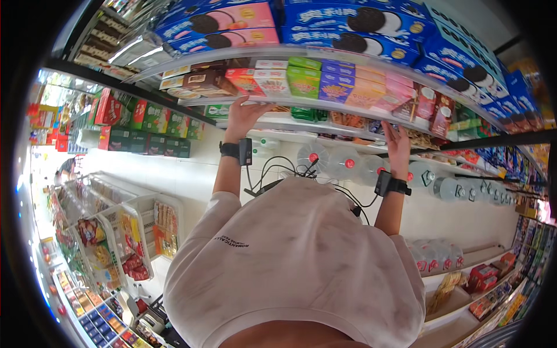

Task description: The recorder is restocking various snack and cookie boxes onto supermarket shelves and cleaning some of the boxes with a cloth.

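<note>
My left hand (246, 114) is raised to the front edge of a shop shelf (304, 103), its fingers spread below a red snack box (245, 81) and a white snack box (270, 82). My right hand (395, 135) is at the same shelf's edge further right, fingers apart, below pink boxes (394, 96). Neither hand holds a box. Green (303, 81), purple (336, 87) and orange (364, 92) boxes stand in a row between them. Whether the fingertips press on the shelf edge is hard to tell. Both wrists wear black straps with small cabled devices.
Blue cookie boxes (352, 26) fill the shelf above. Large clear water bottles (343, 162) stand on the floor below the shelves. Plastic snack bins (148, 226) are at the left. White shelving (461, 300) with packages stands at the lower right.
</note>
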